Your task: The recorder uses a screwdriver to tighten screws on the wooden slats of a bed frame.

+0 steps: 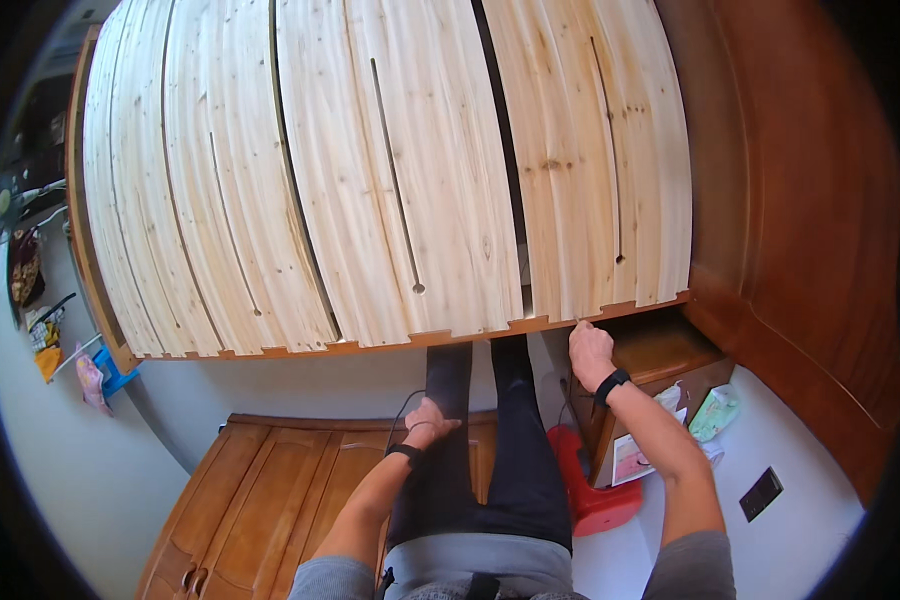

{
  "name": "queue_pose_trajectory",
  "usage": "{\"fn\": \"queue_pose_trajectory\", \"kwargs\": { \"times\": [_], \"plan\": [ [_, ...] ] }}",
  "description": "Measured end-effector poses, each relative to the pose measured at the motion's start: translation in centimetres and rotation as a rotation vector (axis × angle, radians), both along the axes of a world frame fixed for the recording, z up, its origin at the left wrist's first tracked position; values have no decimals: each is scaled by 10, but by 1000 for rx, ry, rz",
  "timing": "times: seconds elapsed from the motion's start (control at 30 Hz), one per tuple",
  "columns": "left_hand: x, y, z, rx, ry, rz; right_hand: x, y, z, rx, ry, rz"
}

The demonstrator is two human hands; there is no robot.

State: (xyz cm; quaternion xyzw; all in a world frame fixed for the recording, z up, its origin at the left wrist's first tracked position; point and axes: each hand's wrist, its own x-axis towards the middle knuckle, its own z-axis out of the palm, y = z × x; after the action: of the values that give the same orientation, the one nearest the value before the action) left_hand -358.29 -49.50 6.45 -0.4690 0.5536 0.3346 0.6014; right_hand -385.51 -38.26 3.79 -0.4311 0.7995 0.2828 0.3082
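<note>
My right hand (592, 352) is closed at the front edge of a slatted wooden bed base, with its fingertips pinching the edge of a pale pine panel (570, 180). The brown bed rail (390, 345) runs just beneath that edge. Lower and to the left, my left hand (430, 422) hangs against my dark trouser leg (440, 470), its fingers loosely apart and partly hard to make out. A thin dark cable (395, 425) loops beside the left wrist. Several pine panels with long slots lie side by side, dark gaps between them.
A tall brown headboard (810, 200) rises at the right. Below the bed's right corner stand a wooden bedside cabinet (660, 350) and a red plastic stool (610, 508). A brown wardrobe (260, 500) is behind me at lower left. Cloth items (92, 380) hang at the far left.
</note>
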Motion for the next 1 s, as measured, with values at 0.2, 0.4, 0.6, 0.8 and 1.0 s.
{"fn": "queue_pose_trajectory", "kwargs": {
  "times": [0.2, 0.4, 0.6, 0.8, 1.0],
  "plan": [
    [5, -3, 1, 44, 22, 5, -21, -1, 3, -313, -632, -2232],
    [8, -4, 0, 36, 13, 19, -25, 39, -8, -167, -1174, -2759],
    [12, -3, 1, 45, -7, 16, -22, -31, 11, 109, -135, -990],
    [4, -1, 4, -18, 36, 20, -13, -15, 22, 8, -176, -155],
    [6, -2, 1, 5, 42, 48, -18, 2, 17, -108, -211, 172]
  ]
}}
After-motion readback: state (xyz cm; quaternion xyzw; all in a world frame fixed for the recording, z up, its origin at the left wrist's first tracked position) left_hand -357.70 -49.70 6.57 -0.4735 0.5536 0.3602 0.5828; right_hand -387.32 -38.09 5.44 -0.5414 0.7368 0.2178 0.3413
